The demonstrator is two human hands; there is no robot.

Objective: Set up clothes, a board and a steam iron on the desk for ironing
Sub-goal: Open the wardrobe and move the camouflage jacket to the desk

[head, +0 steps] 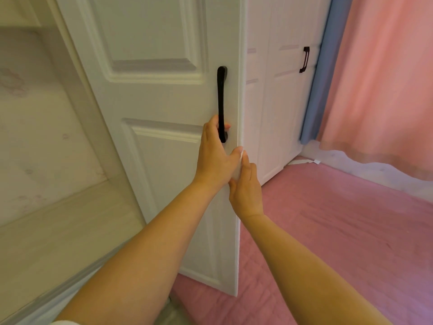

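Note:
A white panelled wardrobe door (152,113) stands open in front of me. My left hand (214,156) grips the lower end of its black vertical handle (221,99), fingers hooked behind the bar. My right hand (246,191) holds the door's free edge just below, thumb on the front face and fingers round the edge. To the left, the open wardrobe compartment (46,160) shows a pale back wall and floor. No clothes, board or steam iron are in view.
More white wardrobe doors (281,102) with a black handle (304,59) stand shut to the right. Beyond them hang a blue curtain (321,85) and a pink curtain (379,85). A pink quilted surface (339,242) lies below on the right.

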